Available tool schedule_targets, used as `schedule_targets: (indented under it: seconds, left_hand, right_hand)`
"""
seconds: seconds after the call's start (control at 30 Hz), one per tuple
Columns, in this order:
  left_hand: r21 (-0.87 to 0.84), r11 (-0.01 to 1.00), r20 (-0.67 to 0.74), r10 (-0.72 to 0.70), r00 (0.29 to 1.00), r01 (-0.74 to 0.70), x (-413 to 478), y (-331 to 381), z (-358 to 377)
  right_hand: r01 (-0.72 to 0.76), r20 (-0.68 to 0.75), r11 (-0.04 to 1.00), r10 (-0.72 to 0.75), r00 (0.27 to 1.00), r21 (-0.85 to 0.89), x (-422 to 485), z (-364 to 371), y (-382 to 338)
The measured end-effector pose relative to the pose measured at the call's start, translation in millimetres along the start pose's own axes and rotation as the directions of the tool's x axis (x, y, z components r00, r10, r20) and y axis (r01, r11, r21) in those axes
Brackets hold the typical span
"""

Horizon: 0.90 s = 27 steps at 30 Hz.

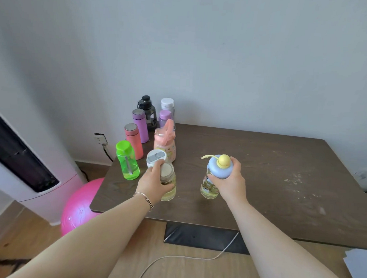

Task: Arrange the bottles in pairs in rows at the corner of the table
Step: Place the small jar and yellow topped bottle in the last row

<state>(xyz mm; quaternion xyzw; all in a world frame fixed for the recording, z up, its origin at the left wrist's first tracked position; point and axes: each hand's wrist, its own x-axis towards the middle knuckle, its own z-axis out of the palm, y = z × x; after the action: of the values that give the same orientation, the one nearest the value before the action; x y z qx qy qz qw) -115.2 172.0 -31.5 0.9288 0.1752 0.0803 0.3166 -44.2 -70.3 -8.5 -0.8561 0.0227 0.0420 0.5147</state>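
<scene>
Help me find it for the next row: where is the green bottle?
In the head view, the green bottle stands near the table's left edge, in front of the coral flask and left of the left hand.

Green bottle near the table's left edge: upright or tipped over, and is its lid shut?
Upright. The green bottle stands on its base on the table, with its flip lid on top and down, seemingly shut. Neither hand touches it.

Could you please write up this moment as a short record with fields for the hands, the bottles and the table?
left hand: grips the beige-lidded bottle by its top
right hand: grips the blue-capped bottle around its cap
arranged bottles: two columns at the table's far left corner, from the black bottle forward to the green bottle
table: dark wood, pale smudges on the right
</scene>
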Motion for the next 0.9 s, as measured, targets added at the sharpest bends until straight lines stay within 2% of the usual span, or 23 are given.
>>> schedule_targets:
  seconds: [0.37,0.9]
  left_hand:
    - [0.025,0.999,0.026,-0.026,0.999,0.025,-6.5,-102.5,-56.1]
    - [0.029,0.999,0.066,-0.048,0.997,0.046,22.4,-175.1,-70.5]
  right_hand:
    - [0.012,0.039,1.0,-0.011,0.999,-0.021,-57.8,106.5,-30.2]
    - [0.029,0.108,0.997,-0.022,0.994,-0.066,-67.1,196.4,-46.7]
